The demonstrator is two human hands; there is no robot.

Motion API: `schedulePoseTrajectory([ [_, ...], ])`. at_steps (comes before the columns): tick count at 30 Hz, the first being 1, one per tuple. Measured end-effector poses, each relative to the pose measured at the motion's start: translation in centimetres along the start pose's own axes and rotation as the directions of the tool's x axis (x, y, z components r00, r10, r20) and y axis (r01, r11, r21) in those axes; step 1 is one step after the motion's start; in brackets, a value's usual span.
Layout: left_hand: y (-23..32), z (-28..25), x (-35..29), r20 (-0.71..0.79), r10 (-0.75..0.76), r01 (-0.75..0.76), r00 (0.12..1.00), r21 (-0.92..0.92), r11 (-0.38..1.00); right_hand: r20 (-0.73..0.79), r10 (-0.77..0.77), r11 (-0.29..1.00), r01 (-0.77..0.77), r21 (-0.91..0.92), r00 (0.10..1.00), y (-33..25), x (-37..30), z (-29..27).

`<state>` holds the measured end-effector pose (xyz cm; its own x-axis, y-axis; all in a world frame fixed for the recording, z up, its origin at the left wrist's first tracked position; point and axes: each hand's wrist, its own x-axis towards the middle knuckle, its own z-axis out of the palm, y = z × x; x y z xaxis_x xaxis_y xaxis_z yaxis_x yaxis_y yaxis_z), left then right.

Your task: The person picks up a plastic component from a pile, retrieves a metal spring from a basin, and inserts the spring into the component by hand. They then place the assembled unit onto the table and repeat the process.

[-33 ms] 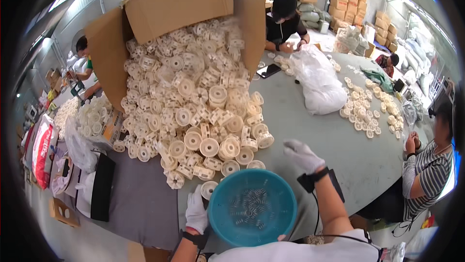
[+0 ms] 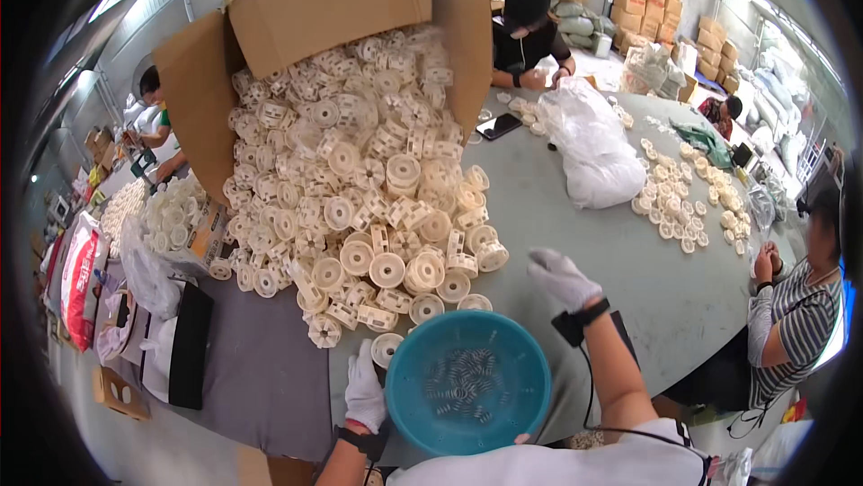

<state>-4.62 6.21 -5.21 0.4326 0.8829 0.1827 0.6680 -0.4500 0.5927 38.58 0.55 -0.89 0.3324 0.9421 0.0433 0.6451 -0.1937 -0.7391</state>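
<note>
From the head view, a round blue-green plastic basin (image 2: 524,365) stands at the near edge of the table (image 2: 517,216), holding a loose scatter of small metal coils (image 2: 463,385) on its floor. At its eleven o'clock, a cardboard carton (image 2: 333,9) with raised flaps spills a great heap of cream plastic wheels (image 2: 357,258) onto the tabletop. Farther off at ten o'clock, a box (image 2: 175,225) is piled with whitish, translucent parts.

The coils are silvery and dark, short and banded. The wheels are hollow-centred with broad rims, some showing slotted sides; one rests just off the basin's ten o'clock rim.

The gloved left hand (image 2: 363,392) is at the basin's nine o'clock, fingers extended upward beside the rim; its palm side is concealed, so whether it grips anything cannot be told. The gloved right hand (image 2: 564,279) is above the table between one and two o'clock, fingers loosely outstretched and slightly parted, with nothing visible in it.

Individual coils blur together, the carton's interior is buried under wheels, and the lower edge cuts off the left forearm.
</note>
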Motion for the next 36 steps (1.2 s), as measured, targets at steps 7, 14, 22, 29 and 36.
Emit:
schedulePoseTrajectory([
  [7, -2.1, 1.5, 0.6, -0.057, -0.088, 0.083, 0.994, -0.083, 0.993, -0.1, 0.113, 0.918, -0.142, -0.371, 0.989, 8.1, 16.6, -0.4],
  [14, -3.0, 3.5, 2.9, -0.023, -0.35, 0.343, 0.936, -0.154, 0.927, -0.283, 0.176, 0.798, -0.305, -0.52, 0.943, 15.1, 28.8, -2.1],
  [22, -3.8, 5.5, 10.7, -0.088, -0.173, 0.186, 0.981, 0.183, 0.965, -0.417, 0.08, 0.923, -0.226, -0.312, 0.905, 17.5, 34.9, -4.5],
  [29, -4.2, 5.5, 11.0, -0.078, -0.062, 0.085, 0.995, 0.341, 0.936, -0.477, -0.053, 0.946, -0.109, -0.304, 0.877, 20.0, 36.2, -4.9],
  [36, -2.5, 4.9, 7.0, -0.081, 0.058, -0.023, 0.995, 0.381, 0.924, -0.602, -0.242, 0.949, 0.055, -0.312, 0.761, 19.2, 30.5, -1.9],
])
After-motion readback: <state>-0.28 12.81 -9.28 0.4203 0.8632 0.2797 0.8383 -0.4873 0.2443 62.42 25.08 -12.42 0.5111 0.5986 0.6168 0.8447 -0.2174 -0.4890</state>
